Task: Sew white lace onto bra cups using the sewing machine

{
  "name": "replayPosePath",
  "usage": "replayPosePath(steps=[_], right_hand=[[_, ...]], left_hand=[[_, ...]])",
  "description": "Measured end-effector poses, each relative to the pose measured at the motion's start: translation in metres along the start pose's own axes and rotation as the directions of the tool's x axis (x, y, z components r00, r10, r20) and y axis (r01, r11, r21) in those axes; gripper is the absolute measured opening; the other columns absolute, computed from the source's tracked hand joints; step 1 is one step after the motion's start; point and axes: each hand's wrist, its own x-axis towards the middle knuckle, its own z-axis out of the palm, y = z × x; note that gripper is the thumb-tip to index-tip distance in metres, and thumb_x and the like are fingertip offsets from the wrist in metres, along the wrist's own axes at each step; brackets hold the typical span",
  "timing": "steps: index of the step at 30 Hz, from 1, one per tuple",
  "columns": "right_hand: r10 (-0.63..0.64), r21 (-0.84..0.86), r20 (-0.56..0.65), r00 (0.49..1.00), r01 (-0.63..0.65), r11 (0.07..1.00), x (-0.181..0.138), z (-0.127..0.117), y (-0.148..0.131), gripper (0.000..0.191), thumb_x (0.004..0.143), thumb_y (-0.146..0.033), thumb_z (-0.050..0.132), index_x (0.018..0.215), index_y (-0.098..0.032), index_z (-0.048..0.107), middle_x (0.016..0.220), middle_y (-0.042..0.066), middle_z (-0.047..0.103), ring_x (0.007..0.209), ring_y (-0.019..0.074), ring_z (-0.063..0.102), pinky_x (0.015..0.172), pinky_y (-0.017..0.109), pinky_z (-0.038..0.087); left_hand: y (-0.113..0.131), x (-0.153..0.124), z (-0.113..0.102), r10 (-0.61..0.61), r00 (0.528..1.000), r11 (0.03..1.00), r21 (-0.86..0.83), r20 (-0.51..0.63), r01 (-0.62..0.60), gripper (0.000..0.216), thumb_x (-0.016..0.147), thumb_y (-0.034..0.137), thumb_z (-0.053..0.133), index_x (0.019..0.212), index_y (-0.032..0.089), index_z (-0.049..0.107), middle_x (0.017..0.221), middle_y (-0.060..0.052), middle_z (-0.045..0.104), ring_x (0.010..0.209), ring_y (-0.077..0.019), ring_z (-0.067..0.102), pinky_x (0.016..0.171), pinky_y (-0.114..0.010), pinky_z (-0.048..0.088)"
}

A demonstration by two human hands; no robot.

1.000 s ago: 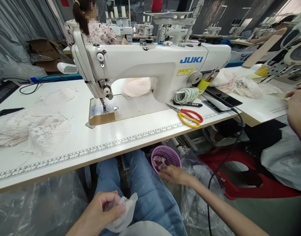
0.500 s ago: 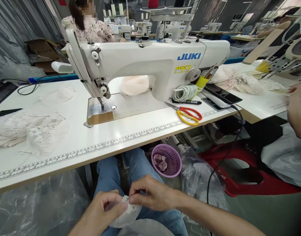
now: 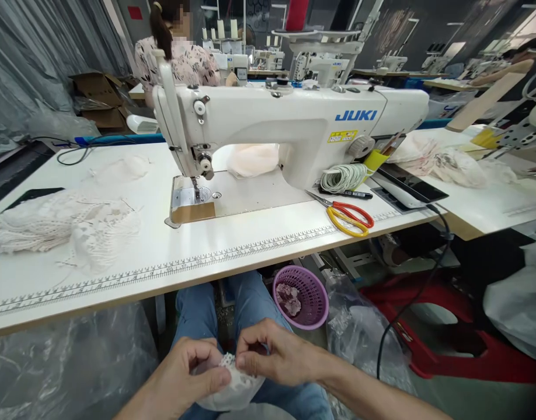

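Observation:
Over my lap, my left hand (image 3: 192, 370) pinches one side of a rounded white lace fabric piece (image 3: 233, 392), thumb on top. My right hand (image 3: 279, 353) grips its upper edge between thumb and bent fingers, close to the left thumb. Openwork lace shows between the two hands; part of the piece is hidden under the fingers. Beyond the table edge stands a white sewing machine (image 3: 259, 114), its needle area (image 3: 197, 189) well away from my hands. White lace pieces (image 3: 97, 227) lie on the table at left.
Scissors (image 3: 347, 219) with red and yellow handles lie near a cord coil (image 3: 343, 178) on the table (image 3: 268, 221). Below are a purple basket (image 3: 300, 297) with scraps and a red stool (image 3: 452, 344). A person (image 3: 176, 58) is behind the machine.
The camera view has shifted, so the machine and table appear further right. Both hands keep hold of the lace piece, with slightly more lace showing between them.

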Motion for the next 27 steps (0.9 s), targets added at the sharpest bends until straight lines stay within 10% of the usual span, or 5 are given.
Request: replayPosePath(steps=[6, 16, 27], right_hand=[[-0.148, -0.373, -0.107, 0.983, 0.098, 0.923, 0.023, -0.007, -0.047, 0.014, 0.074, -0.015, 0.053, 0.061, -0.014, 0.052, 0.049, -0.006, 0.04, 0.045, 0.0045, 0.035, 0.045, 0.016, 0.024], [-0.327, -0.756, -0.288, 0.9, -0.005, 0.654, 0.131, -0.07, -0.113, 0.019, 0.077, -0.015, 0.05, 0.058, -0.015, 0.048, 0.051, -0.005, 0.043, 0.05, 0.0068, 0.034, 0.048, 0.018, 0.023], [-0.237, -0.87, -0.373, 0.897, -0.248, 0.427, 0.195, -0.12, -0.092, 0.019, 0.076, -0.02, 0.046, 0.059, -0.016, 0.053, 0.054, 0.002, 0.054, 0.047, 0.0122, 0.044, 0.048, 0.027, 0.013]], left_hand=[[0.036, -0.003, -0.039, 0.041, 0.998, 0.993, 0.116, -0.041, -0.036, 0.05, 0.066, 0.063, 0.06, 0.054, 0.016, 0.048, 0.058, 0.005, 0.034, 0.054, -0.0105, 0.028, 0.05, -0.025, 0.018], [0.138, 0.041, -0.163, 0.049, 0.954, 0.958, 0.283, -0.295, 0.038, 0.028, 0.057, 0.041, 0.068, 0.057, 0.015, 0.057, 0.051, 0.005, 0.041, 0.054, -0.011, 0.032, 0.051, -0.023, 0.021], [0.14, 0.144, -0.205, -0.059, 0.959, 0.9, 0.401, -0.277, 0.171, 0.019, 0.048, 0.021, 0.063, 0.039, 0.017, 0.047, 0.041, 0.004, 0.044, 0.047, -0.0121, 0.041, 0.044, -0.023, 0.027]])
